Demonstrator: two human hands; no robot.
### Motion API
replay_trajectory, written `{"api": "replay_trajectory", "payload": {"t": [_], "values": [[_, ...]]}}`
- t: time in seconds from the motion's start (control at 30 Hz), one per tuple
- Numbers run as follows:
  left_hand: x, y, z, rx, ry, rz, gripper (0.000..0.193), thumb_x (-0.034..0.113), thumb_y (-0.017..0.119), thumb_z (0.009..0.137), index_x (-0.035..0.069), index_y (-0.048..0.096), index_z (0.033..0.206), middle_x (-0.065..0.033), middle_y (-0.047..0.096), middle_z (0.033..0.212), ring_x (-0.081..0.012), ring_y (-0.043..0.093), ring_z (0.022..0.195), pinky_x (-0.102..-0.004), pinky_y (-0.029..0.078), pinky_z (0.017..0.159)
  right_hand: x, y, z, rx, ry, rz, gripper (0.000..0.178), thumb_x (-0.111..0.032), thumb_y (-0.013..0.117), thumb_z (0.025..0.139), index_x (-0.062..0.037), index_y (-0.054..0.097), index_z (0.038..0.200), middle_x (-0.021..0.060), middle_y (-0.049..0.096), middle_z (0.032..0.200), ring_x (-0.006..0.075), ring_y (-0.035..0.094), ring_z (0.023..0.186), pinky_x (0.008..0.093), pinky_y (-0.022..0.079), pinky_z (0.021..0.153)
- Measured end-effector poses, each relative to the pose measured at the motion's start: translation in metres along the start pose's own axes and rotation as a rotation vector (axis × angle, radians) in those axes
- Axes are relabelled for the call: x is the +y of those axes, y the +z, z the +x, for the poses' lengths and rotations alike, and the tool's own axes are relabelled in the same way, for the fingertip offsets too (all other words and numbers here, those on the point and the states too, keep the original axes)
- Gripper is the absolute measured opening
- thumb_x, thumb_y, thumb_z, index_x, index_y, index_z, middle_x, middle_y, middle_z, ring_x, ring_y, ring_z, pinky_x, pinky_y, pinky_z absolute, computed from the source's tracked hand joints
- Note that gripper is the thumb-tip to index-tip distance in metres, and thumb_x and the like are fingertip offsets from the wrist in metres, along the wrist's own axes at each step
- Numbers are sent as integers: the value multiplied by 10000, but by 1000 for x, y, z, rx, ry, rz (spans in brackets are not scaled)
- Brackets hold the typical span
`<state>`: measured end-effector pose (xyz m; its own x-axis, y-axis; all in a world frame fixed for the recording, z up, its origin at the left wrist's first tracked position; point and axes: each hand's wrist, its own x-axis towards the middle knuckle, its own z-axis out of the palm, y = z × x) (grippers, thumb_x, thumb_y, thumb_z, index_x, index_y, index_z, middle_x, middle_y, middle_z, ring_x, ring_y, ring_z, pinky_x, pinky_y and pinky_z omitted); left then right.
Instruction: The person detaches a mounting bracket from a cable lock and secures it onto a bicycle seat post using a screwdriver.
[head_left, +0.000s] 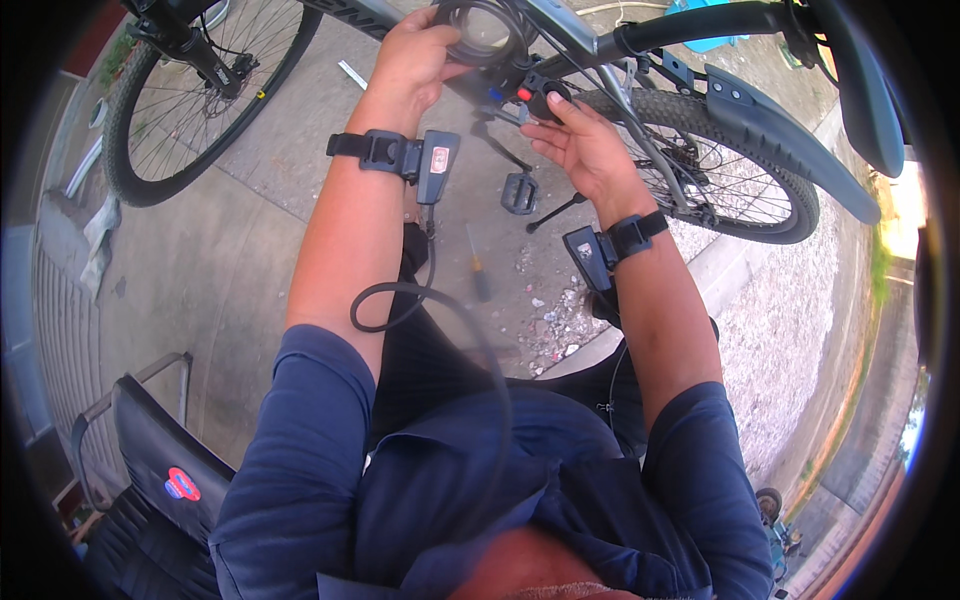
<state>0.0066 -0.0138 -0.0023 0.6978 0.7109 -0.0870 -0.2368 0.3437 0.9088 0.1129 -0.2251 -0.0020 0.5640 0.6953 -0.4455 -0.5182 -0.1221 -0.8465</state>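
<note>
A bicycle (590, 45) stands across the far side. My left hand (415, 60) is closed on a coiled black cable lock (522, 45), held against the frame. To its right, my right hand (580, 150) pinches a black lock head (545, 98) with a red spot, thumb on top and fingers below. Whether that head joins the coil cannot be made out. Below the hands is a black pedal (519, 194). Near my feet a screwdriver (478, 266) with a yellowish handle lies on the ground.
One spoked wheel (118, 150) stands left, the rear wheel (790, 210) right under a black mudguard (770, 125). A kickstand (555, 213) reaches the ground. At the lower left is a black chair (170, 450). Gravel (565, 325) lies between my legs. A loose cord (365, 300) hangs from my left wrist device.
</note>
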Motion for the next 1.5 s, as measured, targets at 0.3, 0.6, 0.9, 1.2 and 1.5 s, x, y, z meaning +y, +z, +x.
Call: {"api": "replay_trajectory", "payload": {"t": [0.3, 0.6, 0.9, 1.2, 1.5], "values": [[12, 1, -10, -76, -65, 83, 457, 19, 573, 831, -40, 495, 1278, -133, 652, 1067, -244, 690, 947, -399, 592, 789, -13, -5, -23, -41, -79, -57, 338, -229, 703, 917, -38, 573, 1163, 99, 679, 1051, 227, 696, 895, 313, 560, 747], [39, -18, -30, -523, -91, 187, 426, 203, 680, 846, -25, 584, 1193, -106, 678, 1008, -180, 695, 903, -318, 593, 742, -28, -24, -67, -186, -35, -222, 502, -245, 767, 847, -51, 573, 1268, 66, 688, 1082, 197, 683, 914, 337, 543, 841], [51, -11, -47, -628, -21, 88, 537, 261, 757, 780, -22, 580, 1201, -98, 675, 917, -168, 661, 816, -259, 512, 756, -59, -30, -97, -236, -189, -434, 537, -225, 790, 816, -8, 596, 1267, 67, 697, 1065, 162, 680, 932, 286, 561, 795], [56, 52, -56, -649, 104, -218, 347, 175, 620, 959, -33, 550, 1228, -131, 672, 1082, -261, 678, 1057, -364, 576, 904, -112, -38, -114, -8, -503, -340, 413, -120, 750, 863, -9, 616, 1238, 43, 703, 1028, 106, 665, 876, 240, 568, 742], [51, 99, -64, -573, 238, -439, 347, 169, 527, 1012, 16, 495, 1323, -167, 621, 1212, -338, 625, 1152, -447, 551, 965, -148, -35, -100, 106, -758, -232, 462, -65, 720, 879, 21, 510, 1281, 59, 684, 992, 125, 683, 871, 246, 609, 721]]}}
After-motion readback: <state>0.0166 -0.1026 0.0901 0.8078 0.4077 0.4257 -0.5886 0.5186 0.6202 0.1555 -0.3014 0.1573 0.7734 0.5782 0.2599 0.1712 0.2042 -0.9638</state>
